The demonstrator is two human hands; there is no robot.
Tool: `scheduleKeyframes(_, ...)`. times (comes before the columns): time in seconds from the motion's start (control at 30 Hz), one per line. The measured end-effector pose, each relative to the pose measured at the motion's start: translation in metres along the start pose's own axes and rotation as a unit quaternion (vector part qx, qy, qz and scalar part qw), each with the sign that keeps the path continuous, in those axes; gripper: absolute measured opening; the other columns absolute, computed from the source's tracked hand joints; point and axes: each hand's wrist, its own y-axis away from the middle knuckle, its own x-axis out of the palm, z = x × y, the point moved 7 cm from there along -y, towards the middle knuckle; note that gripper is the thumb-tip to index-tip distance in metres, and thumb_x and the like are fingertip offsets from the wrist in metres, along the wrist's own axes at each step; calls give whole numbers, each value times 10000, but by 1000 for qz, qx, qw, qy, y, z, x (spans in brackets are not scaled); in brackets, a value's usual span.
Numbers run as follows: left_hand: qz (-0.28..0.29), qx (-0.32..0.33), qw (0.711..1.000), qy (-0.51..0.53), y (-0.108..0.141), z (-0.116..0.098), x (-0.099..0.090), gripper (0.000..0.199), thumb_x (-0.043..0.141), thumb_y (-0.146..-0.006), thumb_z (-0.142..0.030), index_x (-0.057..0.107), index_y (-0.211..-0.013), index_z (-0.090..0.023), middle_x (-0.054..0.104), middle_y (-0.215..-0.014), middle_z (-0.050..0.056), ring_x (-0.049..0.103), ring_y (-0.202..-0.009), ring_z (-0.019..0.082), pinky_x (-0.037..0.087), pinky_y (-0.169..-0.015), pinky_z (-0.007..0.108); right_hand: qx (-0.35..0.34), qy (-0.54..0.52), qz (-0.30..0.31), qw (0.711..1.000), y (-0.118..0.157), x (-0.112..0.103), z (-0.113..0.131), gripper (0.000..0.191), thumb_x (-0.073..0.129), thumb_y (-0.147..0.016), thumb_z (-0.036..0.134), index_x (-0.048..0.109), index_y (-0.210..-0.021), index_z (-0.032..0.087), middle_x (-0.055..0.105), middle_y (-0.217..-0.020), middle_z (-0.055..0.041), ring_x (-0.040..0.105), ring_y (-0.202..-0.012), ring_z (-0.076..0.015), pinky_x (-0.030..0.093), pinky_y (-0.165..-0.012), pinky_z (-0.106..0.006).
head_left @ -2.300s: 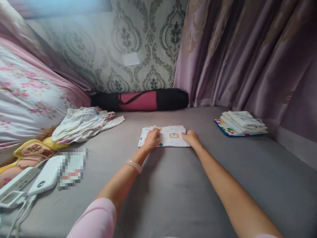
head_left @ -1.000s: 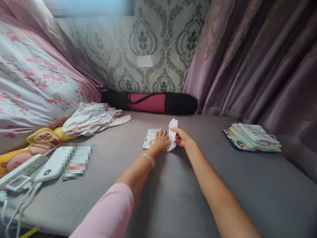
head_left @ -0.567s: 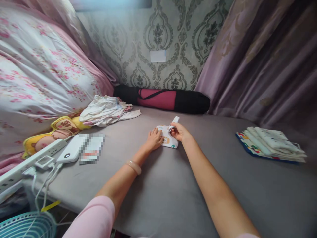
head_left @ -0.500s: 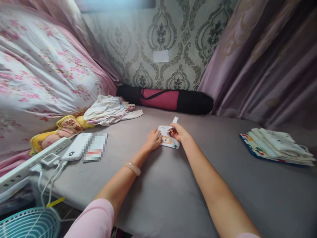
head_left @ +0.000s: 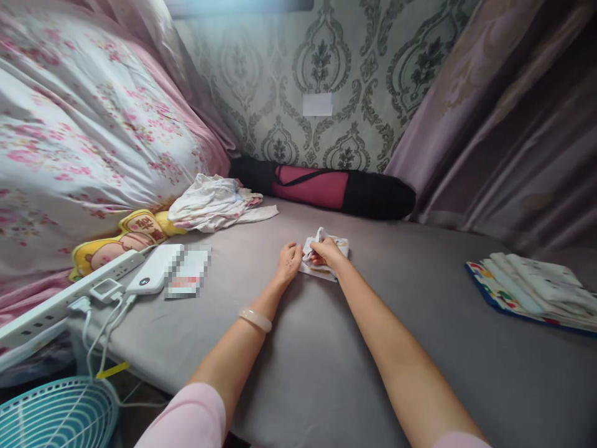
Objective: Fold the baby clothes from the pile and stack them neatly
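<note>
A small folded white cloth with an orange and green print lies on the grey bedsheet in front of me. My right hand is closed on a bunched white strip or corner of it, lifted above the rest. At the cloth's left edge is my left hand, its fingers bent together against the fabric; the fingertips are partly hidden. A pale bangle circles my left wrist.
A stack of folded cloths lies to the right. Leftward are a crumpled white garment, a yellow cushion, a white power bank and a power strip. A black and red long bag lies along the wall.
My right hand has moved left across the cloth, carrying a white part of it over the printed face. My left hand has shifted to the cloth's edge. The view has turned slightly left.
</note>
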Motion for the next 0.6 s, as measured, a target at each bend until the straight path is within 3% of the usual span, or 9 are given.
scheduleKeyframes(0.43,-4,-17,1000,-10,-3,1,3,494,325,-949,-321,712,-702,-139,690,-1091,142,605,-1113,243,423,-1033,368,-28,185,6,982,-18,12,1,194,580,-851,220,583,-666,164,463,-416,15,447,-351,-115,338,-364,-199)
scheduleKeyframes(0.5,-11,-22,1000,-6,-3,1,2,480,326,-949,-318,721,-746,-135,693,-1088,141,615,-1098,241,431,-1021,361,-26,188,14,982,-17,15,2,263,548,-897,318,591,-687,164,463,-420,10,446,-351,-126,334,-356,-210)
scheduleKeyframes(0.6,-19,-27,999,2,-3,1,1,472,328,-953,-332,728,-796,-135,700,-1068,137,624,-1077,238,440,-1009,356,-17,176,22,984,-11,14,5,476,348,-982,471,600,-728,156,496,-455,-9,465,-365,-128,366,-366,-214)
